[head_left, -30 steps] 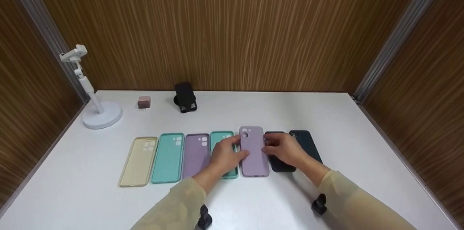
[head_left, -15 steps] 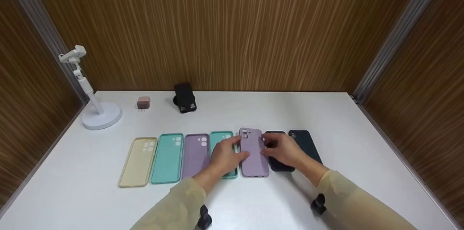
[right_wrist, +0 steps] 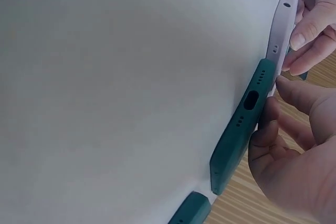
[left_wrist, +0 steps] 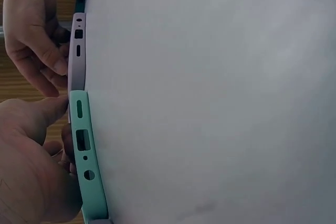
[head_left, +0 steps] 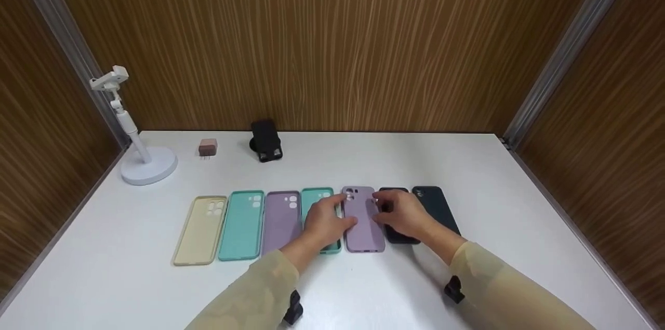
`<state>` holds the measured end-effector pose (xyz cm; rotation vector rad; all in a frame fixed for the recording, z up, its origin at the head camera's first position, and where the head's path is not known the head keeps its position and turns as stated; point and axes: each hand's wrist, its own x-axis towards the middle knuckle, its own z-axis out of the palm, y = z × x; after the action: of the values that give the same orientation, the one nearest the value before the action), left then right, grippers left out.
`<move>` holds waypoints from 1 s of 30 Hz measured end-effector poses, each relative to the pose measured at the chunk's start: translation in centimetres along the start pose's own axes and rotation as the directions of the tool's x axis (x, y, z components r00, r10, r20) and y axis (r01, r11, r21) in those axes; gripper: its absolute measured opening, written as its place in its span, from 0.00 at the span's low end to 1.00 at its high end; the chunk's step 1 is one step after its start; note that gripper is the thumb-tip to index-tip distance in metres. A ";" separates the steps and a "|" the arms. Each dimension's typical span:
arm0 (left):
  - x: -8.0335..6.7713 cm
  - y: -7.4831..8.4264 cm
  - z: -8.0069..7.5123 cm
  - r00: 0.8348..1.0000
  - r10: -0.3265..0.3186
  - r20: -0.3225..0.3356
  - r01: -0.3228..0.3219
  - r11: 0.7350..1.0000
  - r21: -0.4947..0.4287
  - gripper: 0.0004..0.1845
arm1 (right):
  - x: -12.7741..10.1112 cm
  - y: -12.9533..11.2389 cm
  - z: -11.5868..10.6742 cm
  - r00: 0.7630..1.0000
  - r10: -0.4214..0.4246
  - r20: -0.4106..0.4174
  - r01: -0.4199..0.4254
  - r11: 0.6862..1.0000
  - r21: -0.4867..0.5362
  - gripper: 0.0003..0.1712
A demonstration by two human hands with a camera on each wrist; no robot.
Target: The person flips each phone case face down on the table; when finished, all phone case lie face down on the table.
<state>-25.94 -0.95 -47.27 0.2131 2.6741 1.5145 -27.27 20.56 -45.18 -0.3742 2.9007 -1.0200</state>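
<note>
White tabletop (head_left: 467,174), wood-panel walls. Left hand (head_left: 323,223) and right hand (head_left: 402,214) both hold the lilac case (head_left: 362,221), fingers curled on its long edges, left from 9 o'clock, right from 3 o'clock. The case lies flat in the row, fifth from the left, between a teal case (head_left: 313,198) and a black case (head_left: 397,236).

Change since a second ago: the lilac case stood slightly proud of the row, top end sticking out toward 12 o'clock; now its top sits roughly level with its neighbours. Hands have barely shifted, same grip. Judgement: the case is being nudged into line, placement nearly done.

Outward: left wrist view shows the lilac end beside the teal case's end (left_wrist: 84,145), touching or nearly so. At 3 o'clock beyond the black one, a dark green case (head_left: 435,208). At 9 o'clock, a purple case (head_left: 280,221), a second teal case (head_left: 241,226), a beige case (head_left: 200,231). At 11 o'clock: black stand (head_left: 266,140), small pink charger (head_left: 208,147), white phone holder (head_left: 140,163).
</note>
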 end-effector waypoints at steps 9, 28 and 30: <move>-0.3 0.0 -2.4 0.995 0.077 -0.061 -0.079 0.997 -0.025 0.30 | 0.2 -1.7 0.0 1.000 -0.026 -0.006 0.026 0.999 0.031 0.26; -0.6 -3.2 -7.2 0.991 0.068 -0.111 -0.062 0.997 0.055 0.25 | 1.0 -5.9 3.4 0.995 -0.084 0.057 0.077 0.990 0.117 0.23; -0.7 -3.5 -7.5 0.994 0.046 -0.099 -0.039 0.997 0.070 0.26 | 1.1 -6.1 3.8 0.993 -0.095 0.065 0.088 0.991 0.105 0.23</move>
<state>-26.47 -9.19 -46.40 0.2038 2.8194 1.4862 -26.60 13.41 -44.29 -0.5309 2.7793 -1.1386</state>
